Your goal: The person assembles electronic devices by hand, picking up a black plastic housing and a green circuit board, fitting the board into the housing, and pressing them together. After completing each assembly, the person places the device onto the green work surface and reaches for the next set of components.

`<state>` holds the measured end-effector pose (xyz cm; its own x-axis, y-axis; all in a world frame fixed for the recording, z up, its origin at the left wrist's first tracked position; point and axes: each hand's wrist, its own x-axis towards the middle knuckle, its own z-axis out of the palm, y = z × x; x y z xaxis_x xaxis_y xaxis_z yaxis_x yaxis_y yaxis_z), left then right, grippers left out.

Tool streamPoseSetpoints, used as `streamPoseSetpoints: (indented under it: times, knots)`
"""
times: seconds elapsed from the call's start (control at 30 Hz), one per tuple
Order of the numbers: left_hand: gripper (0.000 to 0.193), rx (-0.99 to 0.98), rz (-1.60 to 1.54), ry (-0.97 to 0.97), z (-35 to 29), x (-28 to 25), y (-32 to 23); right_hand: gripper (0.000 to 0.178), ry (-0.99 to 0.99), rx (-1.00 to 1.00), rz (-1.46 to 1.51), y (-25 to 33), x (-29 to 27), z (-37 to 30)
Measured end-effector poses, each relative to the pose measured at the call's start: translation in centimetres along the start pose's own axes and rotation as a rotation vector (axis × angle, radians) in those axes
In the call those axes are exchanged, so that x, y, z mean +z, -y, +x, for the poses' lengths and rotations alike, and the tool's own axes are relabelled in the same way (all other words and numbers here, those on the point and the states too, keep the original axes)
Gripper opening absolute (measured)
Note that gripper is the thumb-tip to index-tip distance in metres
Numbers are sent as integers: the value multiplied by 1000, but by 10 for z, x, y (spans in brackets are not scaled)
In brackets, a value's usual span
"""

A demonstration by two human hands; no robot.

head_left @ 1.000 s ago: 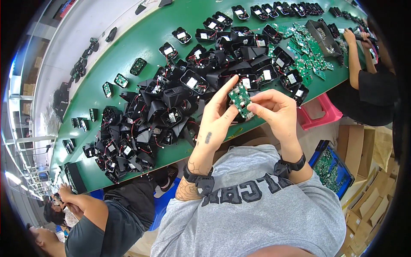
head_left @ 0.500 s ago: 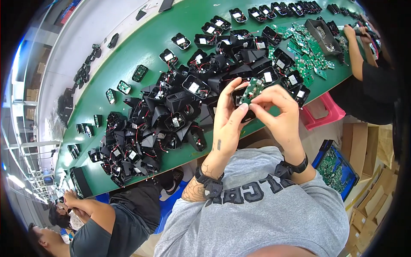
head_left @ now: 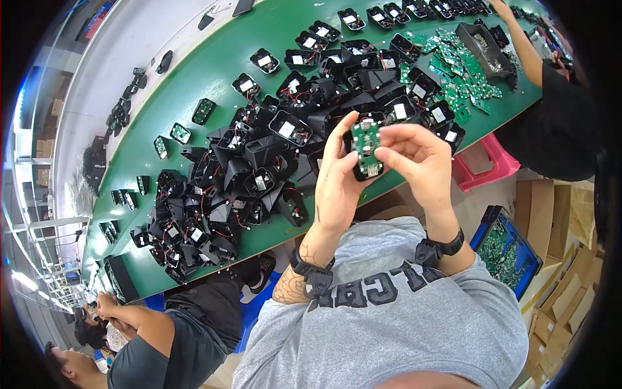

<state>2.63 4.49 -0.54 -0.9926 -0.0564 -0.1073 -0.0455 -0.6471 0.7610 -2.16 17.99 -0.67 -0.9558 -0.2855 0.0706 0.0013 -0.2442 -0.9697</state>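
Note:
A green circuit board [head_left: 367, 144] with small soldered parts lies over the opening of a black plastic housing [head_left: 357, 174]. My left hand [head_left: 337, 185] cradles this housing from the left, its thumb against the board's edge. With thumb and bent fingers, my right hand [head_left: 421, 159] grips the right side of the same board. Whether the board sits fully inside the housing I cannot tell. Just beyond my hands a heap of similar black housings [head_left: 262, 152], with red wires and white labels inside, covers the near part of the green table [head_left: 227, 71].
Loose green boards [head_left: 453, 71] lie at the far right, beside a grey box [head_left: 469, 47] of small metal parts. A pink stool [head_left: 499, 163], a blue-rimmed tray [head_left: 530, 275] of boards and cardboard boxes [head_left: 536, 217] stand at right. People sit at left [head_left: 146, 340] and right [head_left: 560, 123].
The circuit board has turned from a slant to nearly upright over the housing, its face now more toward me. The person at the right has stretched an arm farther across the table.

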Motion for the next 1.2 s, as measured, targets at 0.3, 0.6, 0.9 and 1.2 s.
streamPoseSetpoints:
  times: [0.3, 0.6, 0.9, 1.2]
  knots:
    - [63, 134, 116, 69, -2, -7, 11, 25, 19, -83, -428, 18, 2, -7]
    - [67, 203, 194, 114, -2, -7, 6, 23, -2, -73, -445, 21, 3, -6]
    - [67, 261, 217, 142, 0, -6, 11, 22, -36, -125, -483, 23, 8, -7]
    - [61, 228, 270, 120, -3, -9, 11, 38, 56, -192, -418, 9, 2, 2]
